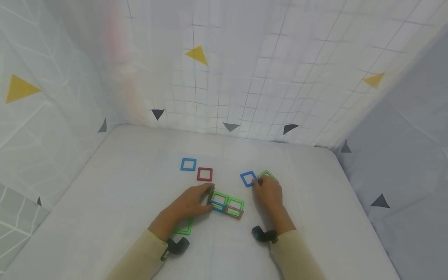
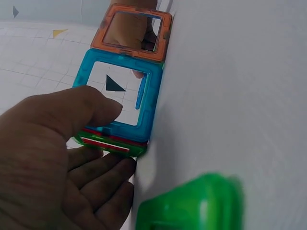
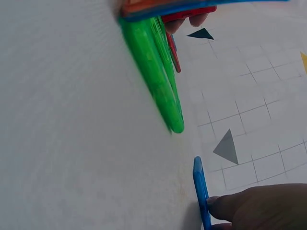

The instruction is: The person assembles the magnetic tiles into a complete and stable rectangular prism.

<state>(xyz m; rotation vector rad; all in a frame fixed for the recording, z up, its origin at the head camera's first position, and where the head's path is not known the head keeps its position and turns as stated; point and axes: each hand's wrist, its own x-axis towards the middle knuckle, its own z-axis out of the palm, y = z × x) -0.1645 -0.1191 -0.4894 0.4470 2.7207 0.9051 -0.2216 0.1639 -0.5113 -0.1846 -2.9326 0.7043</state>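
My left hand holds the end of a small built structure of see-through magnetic square tiles. Its thumb lies over an upright blue tile, and its fingers are behind the end. An upright orange tile stands beside that blue one. Green tiles lie flat behind them. To the right, my right hand pinches a loose blue tile by its edge, apart from the structure. A green tile, partly hidden by this hand, lies just beyond it.
Behind the left hand, a red tile and another blue tile lie flat on the white table. One more green tile is partly covered by the left wrist. Patterned cloth walls enclose the table's back and sides.
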